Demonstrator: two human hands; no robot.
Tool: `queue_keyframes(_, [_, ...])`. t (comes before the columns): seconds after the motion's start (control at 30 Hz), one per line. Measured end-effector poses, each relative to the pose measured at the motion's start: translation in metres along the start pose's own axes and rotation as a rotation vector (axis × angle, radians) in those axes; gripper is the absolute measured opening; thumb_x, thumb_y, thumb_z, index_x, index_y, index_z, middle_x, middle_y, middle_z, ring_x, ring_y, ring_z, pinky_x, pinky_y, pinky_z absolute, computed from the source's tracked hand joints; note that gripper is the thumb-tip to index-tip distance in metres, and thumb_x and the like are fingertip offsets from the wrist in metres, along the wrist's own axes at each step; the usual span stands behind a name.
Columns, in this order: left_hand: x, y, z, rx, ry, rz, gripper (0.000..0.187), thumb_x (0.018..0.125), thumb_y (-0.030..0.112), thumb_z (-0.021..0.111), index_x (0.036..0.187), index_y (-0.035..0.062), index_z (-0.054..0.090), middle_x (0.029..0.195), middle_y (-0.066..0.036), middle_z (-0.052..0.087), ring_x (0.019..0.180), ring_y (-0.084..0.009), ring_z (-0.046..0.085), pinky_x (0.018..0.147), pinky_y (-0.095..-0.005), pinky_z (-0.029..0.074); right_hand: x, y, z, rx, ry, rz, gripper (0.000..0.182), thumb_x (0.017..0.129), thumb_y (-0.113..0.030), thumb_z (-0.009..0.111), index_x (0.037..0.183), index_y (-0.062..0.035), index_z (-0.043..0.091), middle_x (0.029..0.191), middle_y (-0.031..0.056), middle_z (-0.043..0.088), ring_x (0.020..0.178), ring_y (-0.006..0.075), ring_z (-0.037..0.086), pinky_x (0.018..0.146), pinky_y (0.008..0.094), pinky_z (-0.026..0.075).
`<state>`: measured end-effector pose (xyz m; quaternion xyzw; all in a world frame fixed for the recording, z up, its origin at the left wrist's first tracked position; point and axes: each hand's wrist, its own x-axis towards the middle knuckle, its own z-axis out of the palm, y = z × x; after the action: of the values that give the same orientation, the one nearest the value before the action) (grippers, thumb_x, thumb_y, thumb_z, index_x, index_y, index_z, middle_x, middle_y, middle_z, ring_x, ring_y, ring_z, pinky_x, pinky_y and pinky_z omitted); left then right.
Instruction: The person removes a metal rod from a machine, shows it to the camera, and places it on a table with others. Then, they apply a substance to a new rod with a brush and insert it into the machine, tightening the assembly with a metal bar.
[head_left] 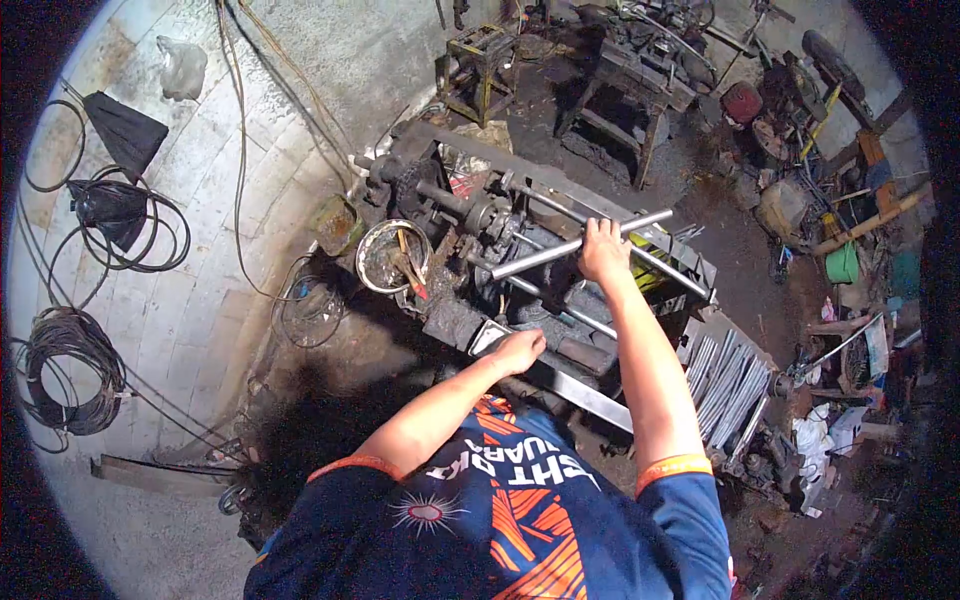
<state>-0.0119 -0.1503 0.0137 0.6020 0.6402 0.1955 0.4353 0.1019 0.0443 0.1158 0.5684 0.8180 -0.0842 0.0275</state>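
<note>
A long bare metal rod (545,258) slants across the top of a dark, greasy machine (585,300). My right hand (605,250) is wrapped around it right of its middle, and both ends stick out past the fist. Close to the machine's near side is my left hand (520,352), fingers curled closed beside a small pale-framed plate (488,338). What those fingers grip, if anything, is hidden. Parallel shiny bars (660,268) run along the machine under the rod. A round pan (393,256) with a brush in it sits at the machine's left end.
Many metal rods (728,390) lie in a pile on the right. Coiled black cable (72,370) rests by the pale wall at left. A yellowish metal stand (480,75) and a dark workbench (625,105) stand at the back. Mixed scrap and tools (800,190) crowd the far right.
</note>
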Motion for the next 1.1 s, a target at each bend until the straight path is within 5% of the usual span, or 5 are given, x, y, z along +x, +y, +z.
queue_keyframes(0.37, [0.002,-0.007,0.001,-0.044,0.013,0.035,0.030,0.092,0.029,0.045,0.095,0.0020,0.056,0.091,-0.021,0.061,0.089,-0.0396,0.059,0.076,-0.0458,0.045,-0.001,0.002,0.002,0.035,-0.008,0.027,0.045,0.087,-0.012,0.046,0.131,-0.0070,0.042,0.136,0.0160,0.038,0.135,0.0329,0.027,0.097,0.0573,0.035])
queue_keyframes(0.8, [0.004,-0.010,0.002,-0.133,0.015,0.051,0.032,0.090,0.031,0.047,0.093,0.0015,0.058,0.093,-0.024,0.062,0.092,-0.0412,0.059,0.078,-0.0481,0.046,-0.003,0.001,-0.001,0.078,0.025,0.007,0.041,0.084,-0.012,0.050,0.125,-0.0078,0.045,0.130,0.0192,0.040,0.132,0.0386,0.029,0.094,0.0596,0.036])
queue_keyframes(1.1, [0.002,-0.005,-0.004,-0.049,-0.045,0.023,0.036,0.093,0.032,0.045,0.103,-0.0006,0.057,0.101,-0.023,0.062,0.098,-0.0400,0.058,0.083,-0.0446,0.045,-0.001,-0.001,-0.009,0.094,0.014,-0.007,0.035,0.083,-0.013,0.051,0.118,-0.0166,0.056,0.126,0.0199,0.044,0.130,0.0394,0.031,0.094,0.0605,0.037])
